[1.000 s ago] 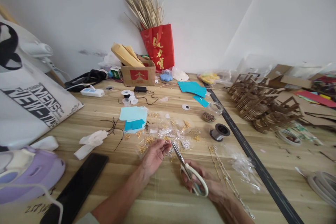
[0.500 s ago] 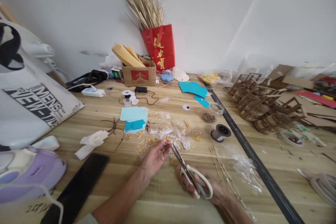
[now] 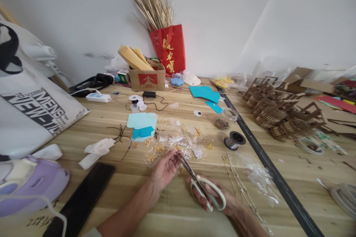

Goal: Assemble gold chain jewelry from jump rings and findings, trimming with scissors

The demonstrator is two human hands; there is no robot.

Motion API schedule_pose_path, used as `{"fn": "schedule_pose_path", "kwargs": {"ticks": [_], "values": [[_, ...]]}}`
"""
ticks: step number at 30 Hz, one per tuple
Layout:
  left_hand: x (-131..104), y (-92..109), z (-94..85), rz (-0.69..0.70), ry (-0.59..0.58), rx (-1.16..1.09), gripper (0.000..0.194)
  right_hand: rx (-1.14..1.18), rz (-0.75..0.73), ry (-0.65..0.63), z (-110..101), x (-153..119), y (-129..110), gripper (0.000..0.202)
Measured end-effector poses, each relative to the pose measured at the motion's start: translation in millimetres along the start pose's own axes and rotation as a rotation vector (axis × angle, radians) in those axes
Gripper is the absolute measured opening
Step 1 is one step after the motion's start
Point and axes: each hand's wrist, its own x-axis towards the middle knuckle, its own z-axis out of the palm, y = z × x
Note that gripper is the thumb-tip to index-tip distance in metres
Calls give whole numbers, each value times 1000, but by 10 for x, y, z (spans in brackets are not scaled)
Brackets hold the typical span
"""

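My right hand (image 3: 204, 194) is wrapped round the white handles of a pair of scissors (image 3: 191, 172), whose blades point up and to the left. Their tips meet the fingertips of my left hand (image 3: 167, 164). That hand is palm up, its thumb and fingers pinched on something tiny that I cannot make out. Just beyond both hands lie small clear bags with gold beads (image 3: 160, 149) and silver beads (image 3: 197, 153). To the right of the scissors, gold and silver chains (image 3: 243, 189) are stretched out on the wooden table (image 3: 167, 214).
A wire spool (image 3: 235, 140) and a jar of beads (image 3: 224, 123) stand right of the bags. Blue cards (image 3: 143, 122) lie behind them. A black phone (image 3: 83, 196) is at the left front, small wooden baskets (image 3: 286, 114) at the right. A red bag (image 3: 169, 52) stands at the back.
The scissor blades look closer together now, with their tips against the left fingertips. Both hands stay in nearly the same place.
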Motion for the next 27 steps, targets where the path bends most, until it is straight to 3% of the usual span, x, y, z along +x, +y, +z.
{"fn": "schedule_pose_path", "kwargs": {"ticks": [27], "values": [[-30,-92,3,-26,19,-24,27,-10,-13,54,87,56,-31,43]]}}
